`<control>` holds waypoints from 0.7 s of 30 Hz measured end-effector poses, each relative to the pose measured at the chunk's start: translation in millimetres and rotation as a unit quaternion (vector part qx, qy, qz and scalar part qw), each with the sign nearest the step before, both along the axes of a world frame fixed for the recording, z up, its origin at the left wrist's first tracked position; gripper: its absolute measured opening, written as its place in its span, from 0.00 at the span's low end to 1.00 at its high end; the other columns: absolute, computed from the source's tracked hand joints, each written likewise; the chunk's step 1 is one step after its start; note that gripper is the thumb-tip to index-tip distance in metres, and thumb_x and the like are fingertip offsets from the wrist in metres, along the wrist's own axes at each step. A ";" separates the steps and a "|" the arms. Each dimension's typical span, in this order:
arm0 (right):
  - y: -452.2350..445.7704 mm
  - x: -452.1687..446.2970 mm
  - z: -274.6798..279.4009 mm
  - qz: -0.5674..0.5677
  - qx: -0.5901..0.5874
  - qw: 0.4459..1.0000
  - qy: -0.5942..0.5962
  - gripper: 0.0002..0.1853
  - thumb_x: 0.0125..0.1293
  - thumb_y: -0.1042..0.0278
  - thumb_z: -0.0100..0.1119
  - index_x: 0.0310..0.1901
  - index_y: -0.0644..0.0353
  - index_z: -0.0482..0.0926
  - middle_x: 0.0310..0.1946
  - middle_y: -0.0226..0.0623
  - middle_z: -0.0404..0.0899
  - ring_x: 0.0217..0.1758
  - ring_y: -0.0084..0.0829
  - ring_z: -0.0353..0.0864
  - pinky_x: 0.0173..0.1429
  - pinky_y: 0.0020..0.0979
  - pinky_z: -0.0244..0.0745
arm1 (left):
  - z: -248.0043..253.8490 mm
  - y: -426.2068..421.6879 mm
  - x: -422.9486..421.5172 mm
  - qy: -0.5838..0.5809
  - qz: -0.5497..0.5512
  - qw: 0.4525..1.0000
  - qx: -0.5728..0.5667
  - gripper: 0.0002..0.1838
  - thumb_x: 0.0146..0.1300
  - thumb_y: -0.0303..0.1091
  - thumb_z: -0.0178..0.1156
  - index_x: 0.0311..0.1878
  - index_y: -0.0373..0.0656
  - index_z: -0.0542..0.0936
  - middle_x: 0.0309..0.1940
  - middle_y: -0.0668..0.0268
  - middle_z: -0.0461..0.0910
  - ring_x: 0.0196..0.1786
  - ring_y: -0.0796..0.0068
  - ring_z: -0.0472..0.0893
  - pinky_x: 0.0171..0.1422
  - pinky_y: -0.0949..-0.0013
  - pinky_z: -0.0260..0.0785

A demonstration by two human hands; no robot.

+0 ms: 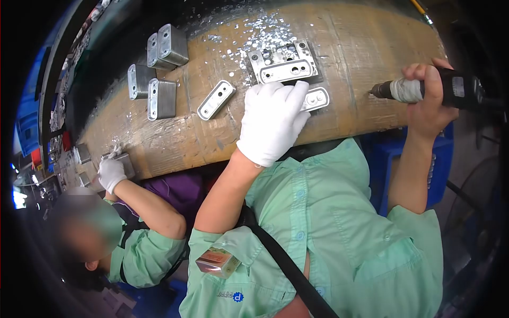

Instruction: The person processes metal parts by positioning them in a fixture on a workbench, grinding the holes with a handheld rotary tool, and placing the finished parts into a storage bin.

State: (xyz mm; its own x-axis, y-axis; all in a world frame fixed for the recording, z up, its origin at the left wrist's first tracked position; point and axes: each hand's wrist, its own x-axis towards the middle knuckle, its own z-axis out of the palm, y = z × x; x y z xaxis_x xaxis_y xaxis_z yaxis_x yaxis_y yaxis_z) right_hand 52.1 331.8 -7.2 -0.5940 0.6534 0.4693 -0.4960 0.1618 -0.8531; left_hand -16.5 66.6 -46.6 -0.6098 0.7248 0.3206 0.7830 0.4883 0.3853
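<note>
My left hand, in a white glove, is closed over the table's near edge with its fingers curled. An oblong metal plate sticks out between its forefinger and thumb. Just beyond the fingertips, a similar oblong plate with holes lies on a square metal fixture. My bare right hand is wrapped round a dark power drill with pale tape around its front. The drill's tip points left, apart from the plates. Another oblong plate rests to the left of my gloved hand.
Several stacks of oblong plates stand at the left of the brown-covered table. Small shiny discs are scattered behind the fixture. A co-worker's gloved hand is at the table's left end. A blue crate stands below the table.
</note>
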 end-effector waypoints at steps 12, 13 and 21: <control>-2.7 -7.2 1.1 -0.003 0.005 1.000 -0.011 0.15 0.68 0.77 0.66 0.52 0.73 0.76 0.31 0.41 0.80 0.33 0.33 0.83 0.42 0.37 0.82 | -2.4 -11.9 -58.6 -0.010 0.008 0.999 0.041 0.27 0.51 0.29 0.75 0.57 0.43 0.82 0.40 0.62 0.84 0.46 0.57 0.82 0.54 0.55 0.70; -4.3 -9.8 3.6 -0.008 0.016 1.000 -0.021 0.15 0.68 0.77 0.66 0.52 0.73 0.76 0.31 0.40 0.80 0.32 0.33 0.83 0.42 0.37 0.82 | -3.2 -12.0 -60.2 -0.037 0.012 0.999 0.028 0.28 0.51 0.29 0.75 0.59 0.44 0.82 0.41 0.62 0.84 0.47 0.56 0.82 0.56 0.55 0.70; -23.1 -48.0 43.6 0.209 -0.065 0.976 -0.001 0.17 0.78 0.59 0.48 0.56 0.66 0.73 0.37 0.35 0.74 0.45 0.38 0.76 0.58 0.48 0.72 | -23.4 -9.4 -61.6 -0.058 0.021 0.994 0.091 0.31 0.52 0.31 0.76 0.62 0.47 0.80 0.43 0.63 0.85 0.49 0.58 0.82 0.61 0.56 0.68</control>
State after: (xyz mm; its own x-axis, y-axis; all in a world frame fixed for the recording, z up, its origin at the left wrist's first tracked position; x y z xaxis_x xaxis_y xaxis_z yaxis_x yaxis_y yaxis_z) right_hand 4.1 308.7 36.3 -0.8224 0.4075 0.3970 -0.4937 -0.1644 -0.8540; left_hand -78.0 57.2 -70.0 -0.6787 0.6342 0.3704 0.7087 0.4333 0.5567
